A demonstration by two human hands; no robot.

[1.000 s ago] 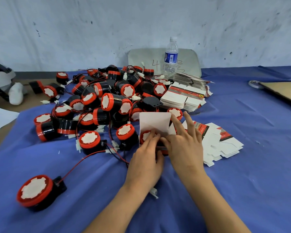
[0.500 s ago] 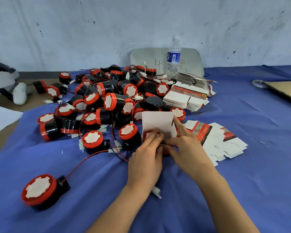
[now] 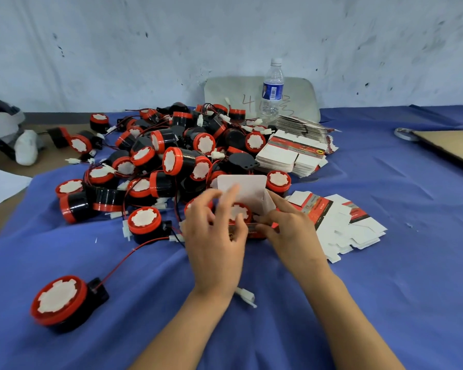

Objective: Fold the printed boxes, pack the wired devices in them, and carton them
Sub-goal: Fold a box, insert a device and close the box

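Head view: mid-table, the printed box (image 3: 252,192) stands open with a device (image 3: 238,213) inside. The right hand (image 3: 292,233) pinches its side wall. The left hand (image 3: 214,244) hovers over it, its blurred fingers loose and spread, holding nothing. The device pile (image 3: 171,158) crowds the far-left side, and bare table cloth (image 3: 385,303) runs to the near and right edges.

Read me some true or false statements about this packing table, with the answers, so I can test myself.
1. The water bottle stands upright. True.
2. The box being held is closed. False: its white lid flap stands up, and a device shows inside.
3. One lone device lies on the blue cloth, apart from the pile. True.
4. The loose flat boxes lie left of the pile. False: they lie just right of the right hand.
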